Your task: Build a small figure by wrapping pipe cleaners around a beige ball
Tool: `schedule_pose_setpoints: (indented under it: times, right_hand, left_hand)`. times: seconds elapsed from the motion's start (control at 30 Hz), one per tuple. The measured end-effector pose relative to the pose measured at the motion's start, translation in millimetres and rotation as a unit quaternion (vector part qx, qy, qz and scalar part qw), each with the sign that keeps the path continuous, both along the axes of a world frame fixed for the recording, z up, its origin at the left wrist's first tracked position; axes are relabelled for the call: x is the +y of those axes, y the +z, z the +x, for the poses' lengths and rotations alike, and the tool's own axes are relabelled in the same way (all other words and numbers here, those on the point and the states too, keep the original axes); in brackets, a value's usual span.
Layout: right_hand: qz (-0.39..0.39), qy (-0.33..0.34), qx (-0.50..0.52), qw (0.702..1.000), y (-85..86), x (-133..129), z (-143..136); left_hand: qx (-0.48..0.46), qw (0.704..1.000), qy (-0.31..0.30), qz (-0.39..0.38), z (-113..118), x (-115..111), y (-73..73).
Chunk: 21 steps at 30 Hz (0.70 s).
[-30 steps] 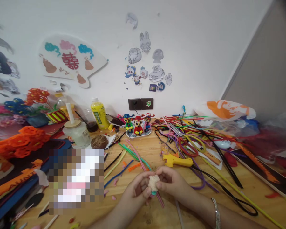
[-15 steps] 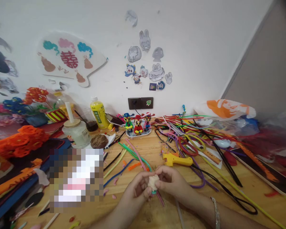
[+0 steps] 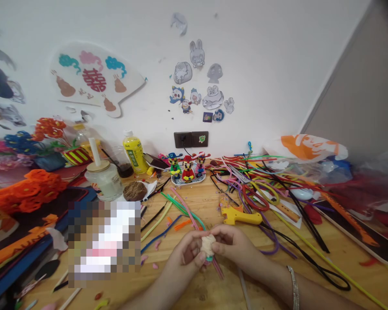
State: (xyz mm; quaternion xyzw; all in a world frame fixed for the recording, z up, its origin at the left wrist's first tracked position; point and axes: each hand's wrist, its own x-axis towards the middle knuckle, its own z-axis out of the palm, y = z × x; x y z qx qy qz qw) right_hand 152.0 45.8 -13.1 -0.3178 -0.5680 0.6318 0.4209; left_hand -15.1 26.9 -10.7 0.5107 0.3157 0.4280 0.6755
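Observation:
Both my hands meet low in the middle of the head view, over the wooden table (image 3: 177, 280). Between their fingertips is a small cream-coloured fuzzy piece (image 3: 208, 246) with a teal and pink lower end. My left hand (image 3: 189, 254) pinches its left side with thumb and fingers. From the right, my right hand (image 3: 231, 245) presses its thumb against it. Pink and green fuzzy pipe cleaners (image 3: 184, 202) lie just beyond my fingers, and pink strands show below the piece. A yellow glue gun (image 3: 242, 216) rests behind my right hand.
Three small figures (image 3: 187, 170) stand on a white tray at the back. Many coloured pipe cleaners (image 3: 261, 185) are heaped at the right. At the left are a glass jar (image 3: 104, 181), a yellow bottle (image 3: 135, 153) and orange fuzzy flowers (image 3: 35, 191). A black cable (image 3: 310, 258) loops across the right side.
My hands stay almost in place around the cream piece. It is turned slightly, so a little more of it shows between my thumbs.

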Motion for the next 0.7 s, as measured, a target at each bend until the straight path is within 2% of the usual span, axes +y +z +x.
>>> schedule_pose_setpoints:
  times: [0.17, 0.4, 0.7]
  right_hand:
    - [0.016, 0.005, -0.016, 1.000, -0.9, 0.4, 0.8]
    - [0.039, 0.023, -0.034, 0.998, 7.4, 0.2, 4.1]
    - [0.010, 0.011, -0.014, 1.000, 5.9, 0.6, 3.4]
  left_hand:
    - [-0.009, 1.000, 0.004, 0.003, -0.1, 0.6, -1.0]
    - [-0.019, 1.000, 0.004, 0.001, -0.6, 0.7, 1.0]
    - [-0.024, 1.000, -0.004, -0.006, -0.1, 0.6, 0.4]
